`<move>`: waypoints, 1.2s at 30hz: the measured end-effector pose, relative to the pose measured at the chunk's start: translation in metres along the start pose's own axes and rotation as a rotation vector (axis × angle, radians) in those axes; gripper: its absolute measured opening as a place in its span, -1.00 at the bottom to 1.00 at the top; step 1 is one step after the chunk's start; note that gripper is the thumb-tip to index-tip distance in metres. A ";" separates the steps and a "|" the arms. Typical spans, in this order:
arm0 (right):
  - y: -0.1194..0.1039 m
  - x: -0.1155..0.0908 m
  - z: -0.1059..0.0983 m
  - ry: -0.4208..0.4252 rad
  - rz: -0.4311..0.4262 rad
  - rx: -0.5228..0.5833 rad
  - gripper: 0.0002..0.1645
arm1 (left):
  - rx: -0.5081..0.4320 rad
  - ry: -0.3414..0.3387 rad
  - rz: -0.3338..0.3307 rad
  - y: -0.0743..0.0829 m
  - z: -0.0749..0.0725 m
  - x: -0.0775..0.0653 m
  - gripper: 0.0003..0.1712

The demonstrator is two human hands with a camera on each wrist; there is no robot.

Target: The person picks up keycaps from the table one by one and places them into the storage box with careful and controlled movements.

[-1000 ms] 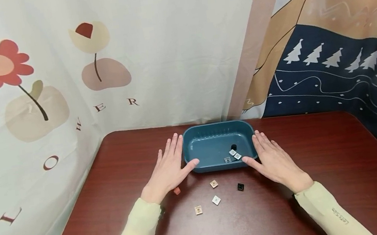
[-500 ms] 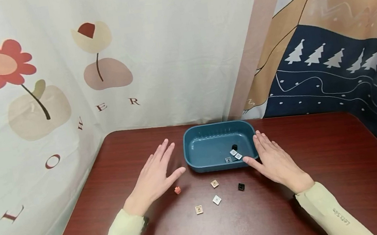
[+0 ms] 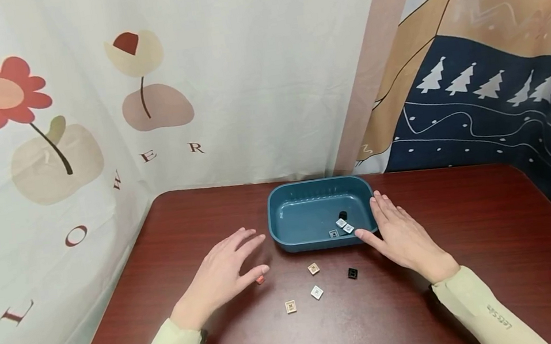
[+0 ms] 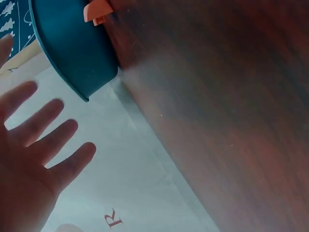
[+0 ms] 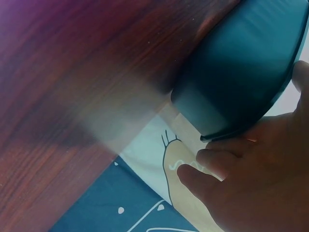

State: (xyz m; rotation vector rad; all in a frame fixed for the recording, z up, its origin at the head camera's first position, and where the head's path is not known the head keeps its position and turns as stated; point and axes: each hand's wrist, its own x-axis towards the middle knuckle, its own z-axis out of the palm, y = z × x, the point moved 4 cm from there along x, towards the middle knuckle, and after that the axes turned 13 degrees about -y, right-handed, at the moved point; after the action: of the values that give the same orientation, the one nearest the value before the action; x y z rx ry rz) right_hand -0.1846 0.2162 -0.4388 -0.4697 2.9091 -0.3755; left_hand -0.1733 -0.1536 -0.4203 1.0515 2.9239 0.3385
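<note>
My left hand (image 3: 218,273) hovers over the table left of a blue plastic basin (image 3: 306,246), fingers loosely spread, holding nothing. Its thumb tip partly hides a small orange piece (image 3: 261,280); the left wrist view shows this orange piece (image 4: 98,10) in front of the basin wall (image 4: 77,53). My right hand (image 3: 405,234) rests along the basin's right end, its fingers extended and the thumb at the near corner of the rim. In the right wrist view, the fingers of my right hand (image 5: 260,179) lie by the basin's rim (image 5: 241,131).
Two beige keycaps (image 3: 290,307), a white keycap (image 3: 316,292) and a black keycap (image 3: 353,273) lie on the dark red table (image 3: 474,215) before the basin. Inside the basin are several keycaps (image 3: 341,223). A printed curtain (image 3: 243,83) hangs behind the table.
My left hand has left the basin's left end and moved left and nearer, coming over the orange piece with its fingers bending a little. The right hand and basin hold their place.
</note>
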 end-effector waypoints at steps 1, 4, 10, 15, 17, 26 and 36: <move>0.000 0.000 0.000 0.000 0.000 0.001 0.18 | 0.007 -0.010 0.014 0.001 0.002 0.000 -0.31; 0.000 0.000 0.000 -0.001 -0.001 0.001 0.18 | 0.028 -0.036 0.076 0.003 0.008 -0.002 -0.38; 0.000 0.000 0.000 -0.001 0.000 0.007 0.17 | 0.024 -0.060 0.201 0.006 0.017 -0.004 -0.56; 0.000 0.000 0.000 -0.006 0.000 0.016 0.18 | 0.014 -0.108 0.239 0.008 0.022 -0.005 -0.66; -0.001 0.000 0.000 -0.007 0.000 0.019 0.19 | 0.014 -0.125 0.247 0.008 0.022 -0.005 -0.68; 0.000 0.001 0.000 -0.009 0.000 0.016 0.19 | 0.056 -0.184 0.242 0.011 0.023 -0.006 -0.71; 0.000 0.001 0.000 -0.006 0.000 0.012 0.19 | 0.080 -0.159 0.278 0.011 0.027 -0.007 -0.74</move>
State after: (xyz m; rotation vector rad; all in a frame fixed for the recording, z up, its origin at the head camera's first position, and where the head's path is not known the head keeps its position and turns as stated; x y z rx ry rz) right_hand -0.1855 0.2163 -0.4391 -0.4689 2.8996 -0.3910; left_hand -0.1590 -0.1446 -0.4445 1.4291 2.6739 0.1334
